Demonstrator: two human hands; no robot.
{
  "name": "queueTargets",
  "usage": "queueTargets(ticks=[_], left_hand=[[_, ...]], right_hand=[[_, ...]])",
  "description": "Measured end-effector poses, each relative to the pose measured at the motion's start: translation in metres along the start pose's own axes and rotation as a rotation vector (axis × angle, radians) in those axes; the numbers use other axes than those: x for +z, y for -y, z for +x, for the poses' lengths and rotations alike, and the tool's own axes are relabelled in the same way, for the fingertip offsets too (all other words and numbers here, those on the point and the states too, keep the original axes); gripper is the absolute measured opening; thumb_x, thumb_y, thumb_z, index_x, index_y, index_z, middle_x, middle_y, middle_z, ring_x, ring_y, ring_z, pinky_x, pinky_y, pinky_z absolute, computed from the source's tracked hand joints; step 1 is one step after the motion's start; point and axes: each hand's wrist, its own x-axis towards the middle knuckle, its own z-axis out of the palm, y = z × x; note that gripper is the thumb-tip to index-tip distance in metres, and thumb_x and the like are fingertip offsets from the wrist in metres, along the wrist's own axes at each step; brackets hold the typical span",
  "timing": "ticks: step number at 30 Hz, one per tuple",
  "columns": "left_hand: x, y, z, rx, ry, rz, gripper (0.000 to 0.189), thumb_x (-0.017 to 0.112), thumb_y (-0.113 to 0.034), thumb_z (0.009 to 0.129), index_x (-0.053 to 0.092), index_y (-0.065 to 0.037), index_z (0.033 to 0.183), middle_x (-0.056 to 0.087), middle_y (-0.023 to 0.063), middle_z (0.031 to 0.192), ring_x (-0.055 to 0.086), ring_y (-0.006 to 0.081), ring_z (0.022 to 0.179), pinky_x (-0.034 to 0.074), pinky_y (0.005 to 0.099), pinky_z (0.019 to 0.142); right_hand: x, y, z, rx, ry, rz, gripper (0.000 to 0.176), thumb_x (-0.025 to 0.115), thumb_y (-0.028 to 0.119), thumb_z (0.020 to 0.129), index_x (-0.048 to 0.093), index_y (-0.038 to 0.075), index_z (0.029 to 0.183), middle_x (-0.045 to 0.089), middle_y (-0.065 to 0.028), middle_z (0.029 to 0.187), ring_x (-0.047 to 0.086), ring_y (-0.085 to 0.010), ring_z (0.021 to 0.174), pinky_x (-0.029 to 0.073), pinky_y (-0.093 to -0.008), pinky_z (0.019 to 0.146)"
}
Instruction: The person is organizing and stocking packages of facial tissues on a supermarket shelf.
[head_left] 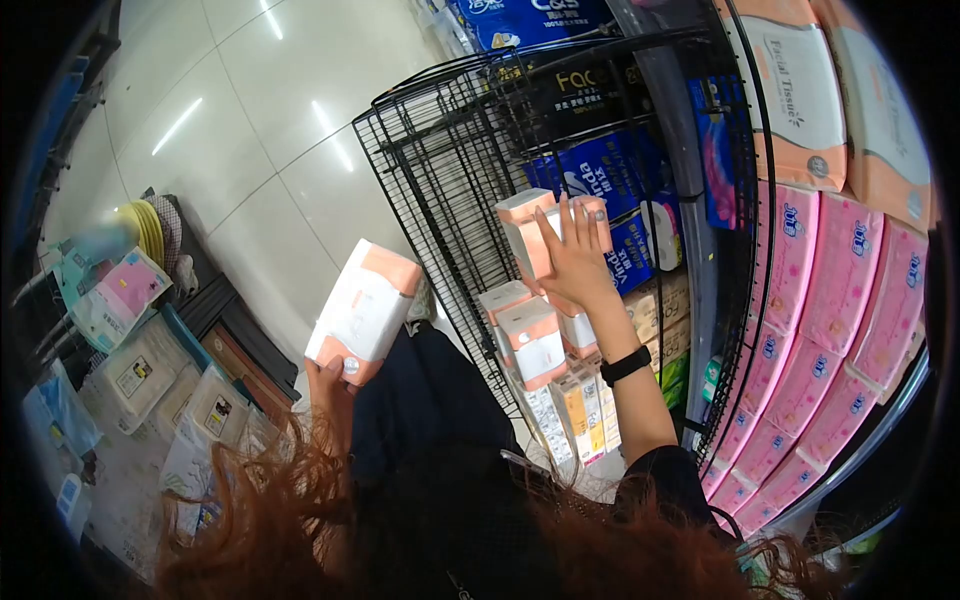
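In my left hand (330, 388), a white and peach facial tissue pack (366, 308) is gripped at its lower end and held up at a tilt, away from the rack. My right hand (577, 258), with a black band on the wrist, lies with fingers spread across similar peach and white tissue packs (527, 232) inside the black wire rack (400, 150). Just below that hand, more packs of the same kind (535, 345) stand in a group. The palm's underside is hidden.
Blue Vinda packs (590, 175) and a black pack (585, 95) fill the rack behind. Pink tissue packs (800, 270) and large facial tissue packs (797, 90) are stacked at the right. Plastic-wrapped goods (150, 370) lie at the left, beside the tiled floor (240, 150).
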Motion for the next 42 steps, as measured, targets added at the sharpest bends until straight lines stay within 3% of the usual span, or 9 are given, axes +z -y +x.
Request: queueTargets(ticks=[3,6,13,16,21,23,29,36,42], left_hand=[[0.001,-0.003,-0.001,0.005,0.028,0.002,0.062,0.051,-0.032,0.084,0.025,-0.007,0.134,0.039,0.0119,0.13,0.045,0.0273,0.115,0.041,0.0415,0.089],[0.0,0.0,0.0,0.014,0.028,-0.004,0.061,0.052,-0.032,0.083,0.026,-0.009,0.134,0.04,0.0115,0.129,0.047,0.026,0.112,0.043,0.0395,0.085],[-0.01,0.008,0.006,-0.017,-0.035,0.065,0.062,0.055,-0.034,0.08,0.029,-0.011,0.132,0.044,0.0101,0.122,0.051,0.0228,0.101,0.045,0.0348,0.077],[-0.008,0.005,0.005,-0.083,-0.005,-0.004,0.075,0.063,-0.025,0.071,0.022,-0.009,0.132,0.037,0.0131,0.129,0.04,0.029,0.12,0.04,0.0447,0.095],[-0.002,0.009,0.003,0.003,-0.009,0.076,0.066,0.055,-0.035,0.078,0.027,-0.008,0.131,0.044,0.0108,0.122,0.049,0.0241,0.106,0.045,0.0355,0.081],[0.003,0.005,0.003,0.01,0.004,0.091,0.066,0.055,-0.034,0.078,0.027,-0.007,0.131,0.043,0.0112,0.123,0.048,0.0245,0.109,0.044,0.0357,0.084],[-0.001,-0.003,0.011,-0.011,0.129,0.24,0.075,0.058,-0.027,0.076,0.021,-0.006,0.137,0.04,0.0143,0.128,0.045,0.0245,0.115,0.038,0.0351,0.094],[0.017,-0.036,0.019,0.004,0.241,0.335,0.077,0.056,-0.011,0.081,0.01,-0.01,0.143,0.045,0.0162,0.123,0.048,0.0203,0.107,0.039,0.0288,0.088],[0.028,-0.03,0.029,0.217,0.24,0.53,0.065,0.047,-0.025,0.09,0.011,-0.009,0.142,0.047,0.0141,0.123,0.05,0.0184,0.105,0.038,0.0296,0.091]], right_hand=[[-0.004,0.006,0.006,-0.004,-0.069,-0.101,0.097,0.075,0.042,0.056,0.028,0.01,0.134,0.034,-0.0262,0.128,0.024,-0.0412,0.126,0.012,-0.0558,0.105],[-0.032,0.018,0.008,0.369,-0.108,0.423,0.097,0.074,0.05,0.053,0.034,-0.005,0.122,0.046,-0.0273,0.11,0.041,-0.0399,0.11,0.015,-0.0595,0.101],[-0.024,0.014,0.026,0.724,0.051,0.443,0.099,0.073,0.049,0.056,0.029,-0.006,0.126,0.043,-0.0291,0.117,0.039,-0.0432,0.113,0.023,-0.0511,0.1],[-0.023,0.01,0.025,0.758,0.109,0.467,0.103,0.072,0.052,0.057,0.026,-0.006,0.129,0.04,-0.0304,0.12,0.038,-0.0443,0.113,0.024,-0.0487,0.101],[-0.011,0.007,0.017,0.788,0.126,0.458,0.106,0.071,0.055,0.058,0.024,-0.005,0.131,0.036,-0.0314,0.122,0.038,-0.044,0.114,0.026,-0.0482,0.1],[-0.005,0.019,0.008,0.695,-0.05,0.13,0.099,0.069,0.053,0.062,0.027,-0.003,0.131,0.035,-0.0286,0.126,0.035,-0.0438,0.116,0.027,-0.0506,0.098],[-0.1,0.12,-0.012,-0.464,-0.109,0.76,0.087,0.072,0.036,0.067,0.028,0.004,0.134,0.029,-0.023,0.134,0.023,-0.0419,0.126,0.017,-0.054,0.104],[-0.12,0.146,-0.012,-0.428,-0.157,0.522,0.093,0.075,0.031,0.059,0.028,0.009,0.136,0.035,-0.0206,0.128,0.033,-0.0369,0.12,0.025,-0.0482,0.103],[-0.092,0.129,-0.005,-0.195,-0.219,0.679,0.085,0.074,0.028,0.061,0.031,0.002,0.13,0.043,-0.0198,0.115,0.044,-0.0352,0.106,0.036,-0.0465,0.091]])
